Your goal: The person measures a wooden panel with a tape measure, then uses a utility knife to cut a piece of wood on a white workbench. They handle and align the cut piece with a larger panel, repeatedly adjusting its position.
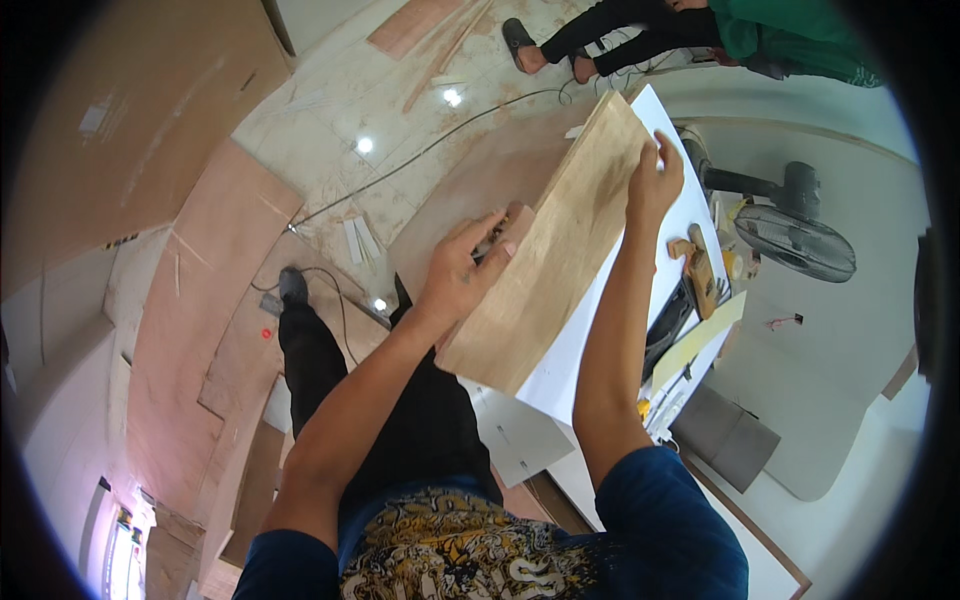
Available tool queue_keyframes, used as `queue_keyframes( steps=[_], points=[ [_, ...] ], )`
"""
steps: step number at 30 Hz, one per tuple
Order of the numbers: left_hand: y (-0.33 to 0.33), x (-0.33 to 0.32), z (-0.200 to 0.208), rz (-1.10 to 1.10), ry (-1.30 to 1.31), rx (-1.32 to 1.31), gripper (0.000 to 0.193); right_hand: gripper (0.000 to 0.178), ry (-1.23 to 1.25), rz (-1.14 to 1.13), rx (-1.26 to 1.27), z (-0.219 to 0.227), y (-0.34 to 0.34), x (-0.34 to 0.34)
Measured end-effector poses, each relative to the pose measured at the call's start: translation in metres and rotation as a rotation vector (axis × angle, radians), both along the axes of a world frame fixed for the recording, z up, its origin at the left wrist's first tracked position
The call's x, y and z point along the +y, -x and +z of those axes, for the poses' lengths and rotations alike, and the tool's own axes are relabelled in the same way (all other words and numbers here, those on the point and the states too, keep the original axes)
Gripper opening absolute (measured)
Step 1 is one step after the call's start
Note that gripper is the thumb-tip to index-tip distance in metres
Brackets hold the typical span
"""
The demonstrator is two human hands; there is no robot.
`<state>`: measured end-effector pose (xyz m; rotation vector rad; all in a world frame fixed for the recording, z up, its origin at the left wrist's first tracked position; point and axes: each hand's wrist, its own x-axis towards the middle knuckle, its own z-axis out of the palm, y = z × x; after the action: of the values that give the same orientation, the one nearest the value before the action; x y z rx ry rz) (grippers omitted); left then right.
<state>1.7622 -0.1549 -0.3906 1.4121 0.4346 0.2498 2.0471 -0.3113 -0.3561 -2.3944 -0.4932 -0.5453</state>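
Note:
A long light-brown wooden board [560,270] lies tilted in front of me, on a white tabletop [640,280]. Along its left edge, my left hand [462,265] is closed around a small brownish block [517,222] with a dark part; its exact kind is unclear. My right hand [655,185] holds the board's right side near the far end, fingers bent at the edge. Part of that grip is hidden from view.
A black fan [795,240] stands right of the tabletop, near a wooden tool [705,280]. A dark cable [440,135] crosses the dusty floor. Plywood sheets [200,260] lie at left. Another person's legs [610,25] show at the top.

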Motion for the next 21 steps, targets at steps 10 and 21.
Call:
queue_keyframes(
  steps=[10, 21],
  points=[
    [-0.006, 0.005, -0.01, -0.077, -0.057, 0.028, 0.052, 0.033, 0.326, -0.377, 0.214, -0.051, -0.064, 0.05],
    [-0.102, 0.006, -0.017, -0.08, -0.123, -0.009, 0.053, 0.024, 0.379, -0.432, 0.226, -0.033, -0.058, 0.067]
  ],
)
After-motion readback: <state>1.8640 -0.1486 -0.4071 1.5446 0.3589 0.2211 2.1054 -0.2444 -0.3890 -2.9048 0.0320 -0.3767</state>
